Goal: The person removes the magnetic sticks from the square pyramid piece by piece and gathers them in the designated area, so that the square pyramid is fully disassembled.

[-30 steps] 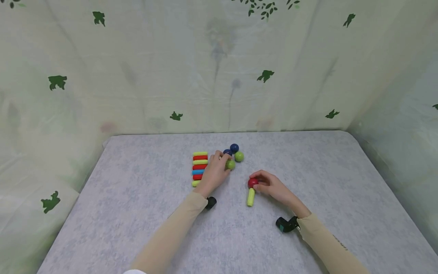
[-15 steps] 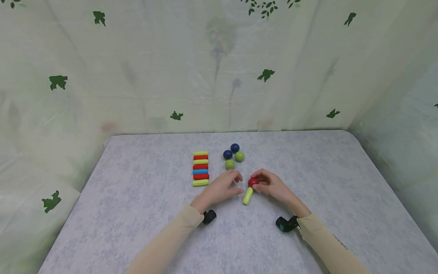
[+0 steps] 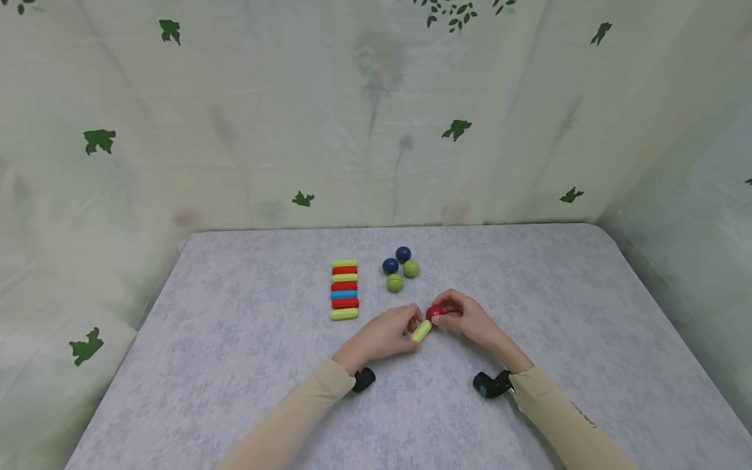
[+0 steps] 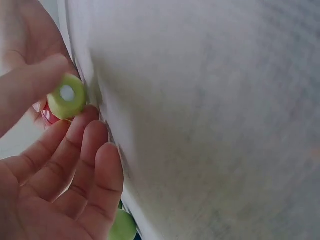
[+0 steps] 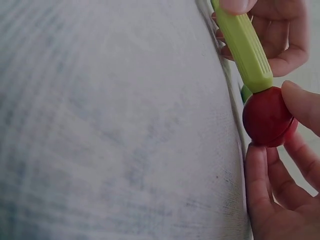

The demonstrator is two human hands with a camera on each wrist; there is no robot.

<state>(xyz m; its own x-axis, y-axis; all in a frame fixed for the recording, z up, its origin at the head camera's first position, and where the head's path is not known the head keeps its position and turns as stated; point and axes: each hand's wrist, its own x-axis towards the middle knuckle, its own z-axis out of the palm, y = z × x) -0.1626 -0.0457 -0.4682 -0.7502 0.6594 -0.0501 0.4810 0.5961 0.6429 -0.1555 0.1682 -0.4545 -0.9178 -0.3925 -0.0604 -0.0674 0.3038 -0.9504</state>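
Observation:
In the head view my right hand [image 3: 468, 318] pinches a glossy red ball [image 3: 435, 314] between thumb and fingers. A yellow-green ribbed stick [image 3: 421, 331] meets the ball end-on, pointing down and left from it. My left hand [image 3: 384, 333] has its thumb and fingertips on the stick's other end. The left wrist view shows that end of the stick [image 4: 67, 97] with a pale round centre, thumb above and fingers below. In the right wrist view, the stick [image 5: 245, 47] touches the red ball [image 5: 267, 117], which has a seam line.
Left of the hands, several short sticks lie in a neat column, among them a blue stick [image 3: 344, 295] and a red stick [image 3: 344, 303]. Beyond the hands sit two dark blue balls [image 3: 403, 254] and two green balls [image 3: 395, 282]. A patterned curtain [image 3: 376, 130] hangs behind the table [image 3: 235, 365].
My left hand has come from beside the green balls down to the stick and taken its free end. The stick has swung leftward at the ball. My right hand stays put.

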